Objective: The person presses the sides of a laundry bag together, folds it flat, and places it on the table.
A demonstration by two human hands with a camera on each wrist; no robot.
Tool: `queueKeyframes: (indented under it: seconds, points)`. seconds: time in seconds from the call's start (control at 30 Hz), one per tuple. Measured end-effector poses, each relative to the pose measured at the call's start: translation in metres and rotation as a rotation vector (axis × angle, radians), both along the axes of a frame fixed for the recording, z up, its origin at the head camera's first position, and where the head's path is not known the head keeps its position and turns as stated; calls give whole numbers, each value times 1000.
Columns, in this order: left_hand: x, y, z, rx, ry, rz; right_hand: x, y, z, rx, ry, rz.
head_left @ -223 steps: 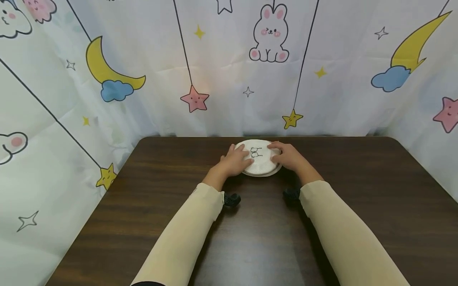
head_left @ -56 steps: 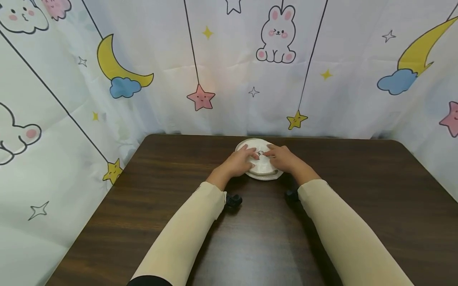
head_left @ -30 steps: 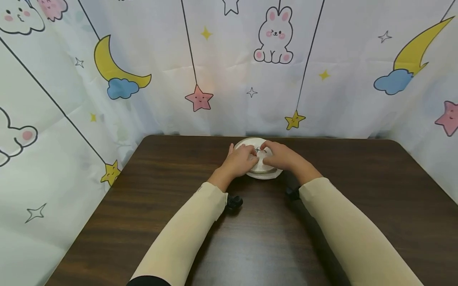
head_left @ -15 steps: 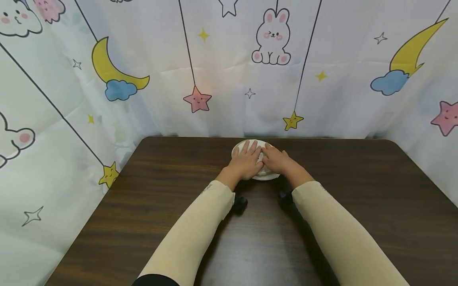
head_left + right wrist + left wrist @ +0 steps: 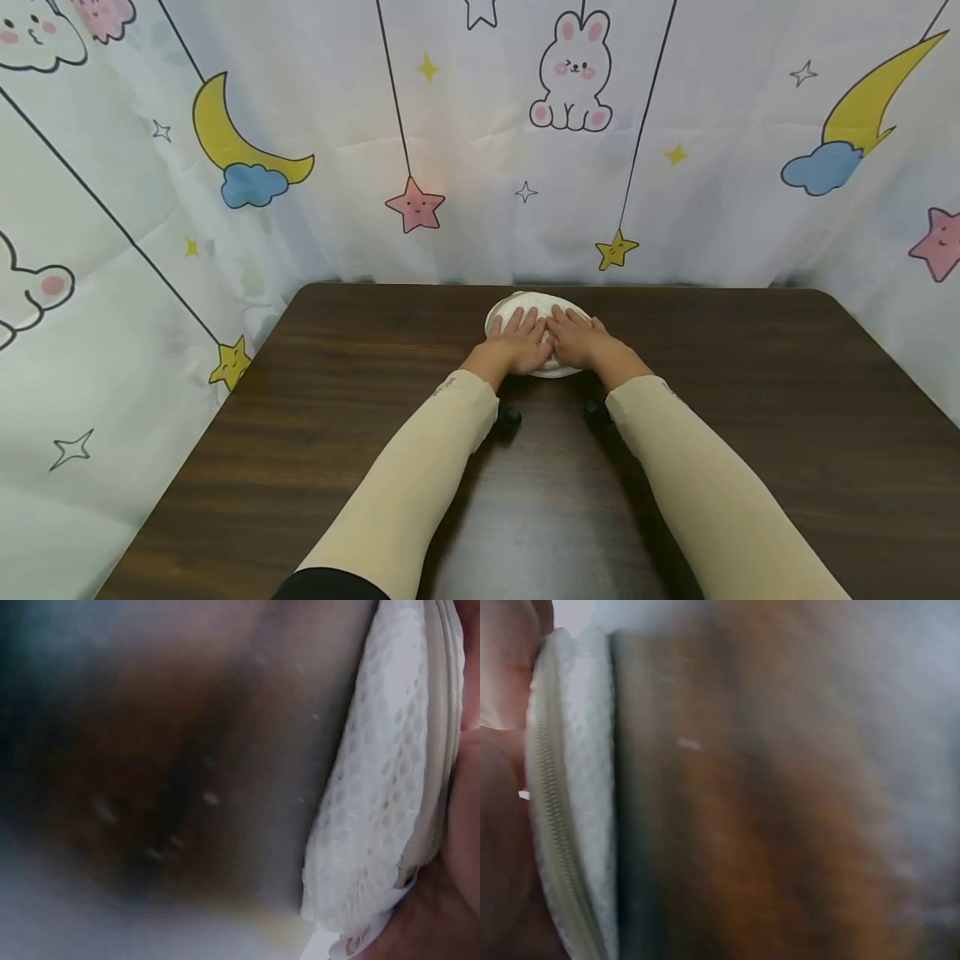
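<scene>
At the far edge of the table lies a round white mesh zip bag [image 5: 540, 301], flat on the wood. My left hand [image 5: 519, 345] rests on its left half with straight, spread fingers. Beside it my right hand [image 5: 576, 340] presses on the right half, fingers also extended, and the two hands nearly meet in the middle. The hands cover most of the bag's top. In the left wrist view the bag's beige zip [image 5: 553, 795] appears closed along the rim below the palm. The right wrist view shows the honeycomb mesh side [image 5: 375, 772] under my right palm.
The dark wooden table [image 5: 337, 433] spreads around both arms. Behind it hangs a white curtain [image 5: 480, 150] printed with moons, stars and a rabbit, close to the table's far edge. Small dark wrist cameras [image 5: 507, 419] hang below the sleeve cuffs.
Earlier my hands held the bag's sides, then their bent fingers worked near its middle. Since then both hands have flattened onto the top, covering the printed drawing.
</scene>
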State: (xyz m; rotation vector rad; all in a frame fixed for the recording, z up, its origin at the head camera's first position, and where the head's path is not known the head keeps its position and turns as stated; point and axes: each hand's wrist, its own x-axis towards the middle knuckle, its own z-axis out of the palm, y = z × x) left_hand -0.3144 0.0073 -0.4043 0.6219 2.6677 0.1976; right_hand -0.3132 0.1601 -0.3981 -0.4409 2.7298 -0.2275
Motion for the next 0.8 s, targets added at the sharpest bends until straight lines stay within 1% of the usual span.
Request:
queueKeyframes:
  seconds: [0.07,0.17,0.2,0.33,0.43,0.5,0.6,0.7,0.8]
  points:
    - [1,0,4,2,-20,5,0,0,2,-10,-25,14]
    - [2,0,9,-21,-50,7,3,0,8,-27,-50,44]
    - [3,0,11,-31,-56,6,2,0,8,-33,-58,51]
    - [2,1,15,-64,-61,2,-3,3,8,-43,-65,75]
    - [-1,1,15,-70,-57,4,-6,5,8,-69,-72,79]
    - [-3,0,15,-56,-48,7,-8,6,10,-105,-75,76]
    - [-7,-2,13,1,-6,18,-8,9,12,-187,-58,56]
    - [-9,-4,11,65,40,13,-6,12,13,-246,-14,34]
    - [-10,-7,8,99,72,0,-5,12,11,-256,27,12]
